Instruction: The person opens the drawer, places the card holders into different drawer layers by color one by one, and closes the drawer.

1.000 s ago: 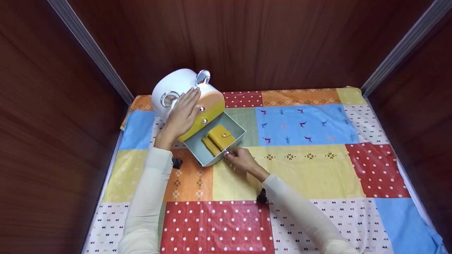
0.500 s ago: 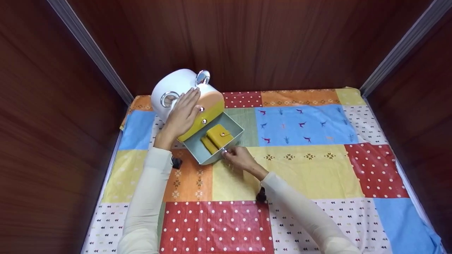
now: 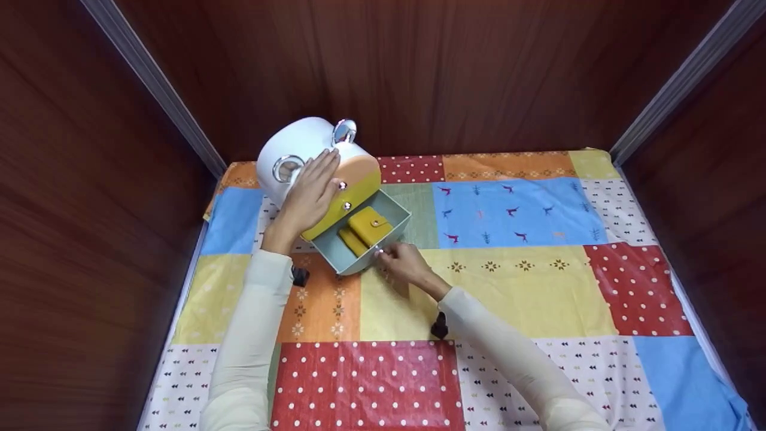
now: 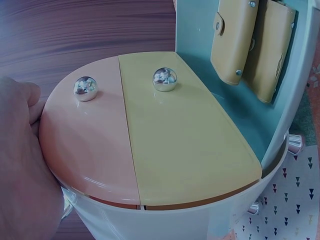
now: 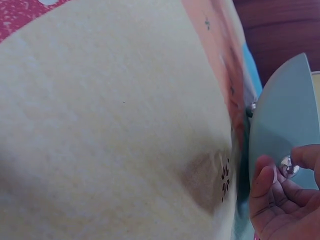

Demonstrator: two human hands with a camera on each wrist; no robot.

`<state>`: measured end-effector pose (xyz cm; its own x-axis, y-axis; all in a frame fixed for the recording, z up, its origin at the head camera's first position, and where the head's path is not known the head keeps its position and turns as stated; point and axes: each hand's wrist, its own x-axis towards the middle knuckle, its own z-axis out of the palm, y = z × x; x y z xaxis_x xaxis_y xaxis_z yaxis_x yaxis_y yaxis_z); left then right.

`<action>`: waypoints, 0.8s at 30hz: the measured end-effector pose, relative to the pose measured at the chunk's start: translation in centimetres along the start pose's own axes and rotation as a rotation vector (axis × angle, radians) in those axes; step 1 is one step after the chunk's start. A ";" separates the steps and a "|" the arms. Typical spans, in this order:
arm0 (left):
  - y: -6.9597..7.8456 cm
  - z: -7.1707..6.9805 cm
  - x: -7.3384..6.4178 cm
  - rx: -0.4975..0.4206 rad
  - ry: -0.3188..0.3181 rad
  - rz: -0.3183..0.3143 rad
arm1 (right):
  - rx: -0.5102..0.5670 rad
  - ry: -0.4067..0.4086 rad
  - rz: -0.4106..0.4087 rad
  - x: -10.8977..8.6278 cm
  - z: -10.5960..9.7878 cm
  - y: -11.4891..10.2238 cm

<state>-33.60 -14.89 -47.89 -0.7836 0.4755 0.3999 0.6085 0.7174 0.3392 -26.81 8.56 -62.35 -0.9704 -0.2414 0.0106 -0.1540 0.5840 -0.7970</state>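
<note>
A rounded white drawer box (image 3: pixel 296 139) with silver ring-shaped ears lies at the back left. My left hand (image 3: pixel 306 197) rests flat on its top, fingers straight. In the left wrist view its orange drawer front (image 4: pixel 95 150) and yellow drawer front (image 4: pixel 185 145) are shut, each with a round silver knob. Below them the blue-green drawer (image 3: pixel 392 205) is pulled out. Inside lie a mustard-yellow wallet (image 3: pixel 370 225) with a snap strap and a second yellow wallet (image 3: pixel 352 242), side by side. My right hand (image 3: pixel 408 264) pinches the drawer's silver knob (image 5: pixel 288 167) between thumb and fingers.
A patchwork-print cloth (image 3: pixel 514 293) covers the table. Dark wood panels (image 3: pixel 455 72) rise at the back and both sides, with metal strips (image 3: pixel 676 84) at the corners. Silver feet (image 4: pixel 295 143) stick out from the underside of the box.
My right hand has moved slightly toward the box, and the drawer has slid in a little with both wallets inside. My left hand has stayed on the box top.
</note>
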 end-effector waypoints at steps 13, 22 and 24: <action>0.0 0.0 0.0 0.006 0.009 0.008 | -0.009 0.012 0.029 1.0 0.4 -0.1; 0.1 0.0 0.1 0.003 -0.002 -0.004 | -0.005 0.000 0.045 1.8 0.7 -0.2; 0.0 0.0 0.1 0.004 -0.009 -0.008 | -0.016 0.009 0.040 2.1 0.7 -0.3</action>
<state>-33.63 -14.80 -47.88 -0.7895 0.4742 0.3897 0.6018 0.7230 0.3393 -28.65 7.35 -62.56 -0.9774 -0.2107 -0.0149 -0.1184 0.6054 -0.7871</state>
